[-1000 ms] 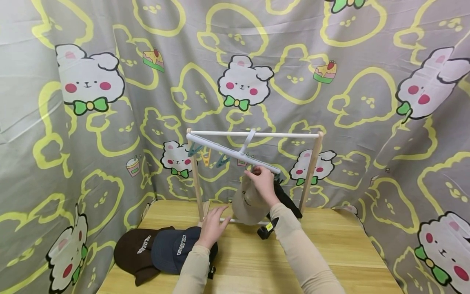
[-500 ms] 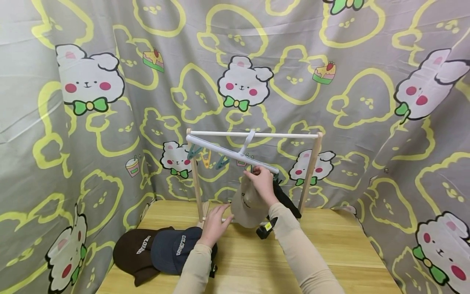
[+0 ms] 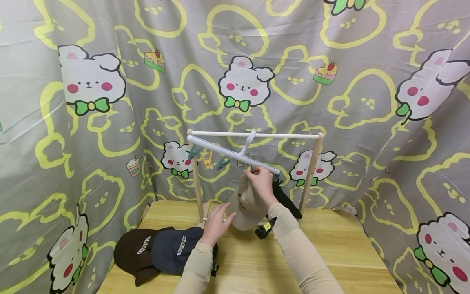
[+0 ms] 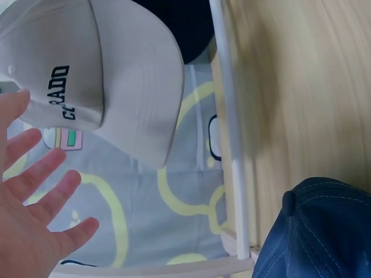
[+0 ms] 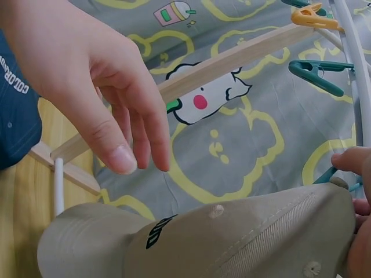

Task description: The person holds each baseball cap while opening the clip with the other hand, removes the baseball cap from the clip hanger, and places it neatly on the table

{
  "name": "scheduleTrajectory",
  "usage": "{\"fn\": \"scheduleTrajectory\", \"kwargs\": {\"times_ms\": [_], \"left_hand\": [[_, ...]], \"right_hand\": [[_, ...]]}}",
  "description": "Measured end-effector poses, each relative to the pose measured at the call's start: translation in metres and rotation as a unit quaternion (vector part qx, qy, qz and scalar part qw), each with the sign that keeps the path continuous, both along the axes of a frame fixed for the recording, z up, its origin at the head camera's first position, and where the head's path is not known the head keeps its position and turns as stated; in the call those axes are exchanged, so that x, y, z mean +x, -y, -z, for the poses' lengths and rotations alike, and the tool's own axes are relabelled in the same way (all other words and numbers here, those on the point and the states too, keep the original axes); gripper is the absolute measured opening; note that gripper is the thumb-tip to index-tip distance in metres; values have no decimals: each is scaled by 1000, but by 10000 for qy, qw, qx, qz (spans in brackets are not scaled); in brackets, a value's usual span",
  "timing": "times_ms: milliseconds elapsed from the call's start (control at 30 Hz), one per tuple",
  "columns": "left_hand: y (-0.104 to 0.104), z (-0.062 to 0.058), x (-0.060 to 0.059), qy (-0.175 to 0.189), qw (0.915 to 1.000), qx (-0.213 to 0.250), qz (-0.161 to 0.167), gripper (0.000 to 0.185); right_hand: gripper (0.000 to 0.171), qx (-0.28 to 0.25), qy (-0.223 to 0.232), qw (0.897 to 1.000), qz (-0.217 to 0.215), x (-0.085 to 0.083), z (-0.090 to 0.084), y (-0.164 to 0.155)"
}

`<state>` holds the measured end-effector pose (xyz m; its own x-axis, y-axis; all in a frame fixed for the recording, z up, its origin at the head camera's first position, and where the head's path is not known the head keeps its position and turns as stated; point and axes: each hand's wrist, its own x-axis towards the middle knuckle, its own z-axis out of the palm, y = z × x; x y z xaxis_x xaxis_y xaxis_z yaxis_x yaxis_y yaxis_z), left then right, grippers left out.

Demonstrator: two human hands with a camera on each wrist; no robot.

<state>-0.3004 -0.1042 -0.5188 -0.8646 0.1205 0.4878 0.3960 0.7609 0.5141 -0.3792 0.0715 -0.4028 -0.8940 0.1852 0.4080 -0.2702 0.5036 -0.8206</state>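
At eight o'clock on the wooden table [image 3: 330, 261], a brown cap [image 3: 134, 251] and navy cap [image 3: 174, 253] lie overlapping. The left hand [image 3: 217, 222] reaches with fingers spread loose, just beside the beige cap [image 3: 245, 206]. At twelve o'clock the right hand [image 3: 262, 183] pinches that cap's top under the white hanger bar [image 3: 227, 153].
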Motion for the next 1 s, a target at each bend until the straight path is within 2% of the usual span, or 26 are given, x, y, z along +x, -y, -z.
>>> {"fn": "scheduleTrajectory", "kwargs": {"times_ms": [333,733,867,1000], "left_hand": [[-5,-6,-2,13,9996,254,104,60],[-17,-16,-5,53,9986,521,27,68],[-21,-21,-6,98,9972,724,136,71],[-25,-24,-9,165,9971,724,148,72]], "right_hand": [[29,-46,21,9999,88,0,-2,4],[29,-120,-12,9999,72,0,-3,5],[30,-101,5,9999,111,0,-3,6],[31,-96,9,9998,151,1,-3,8]]}}
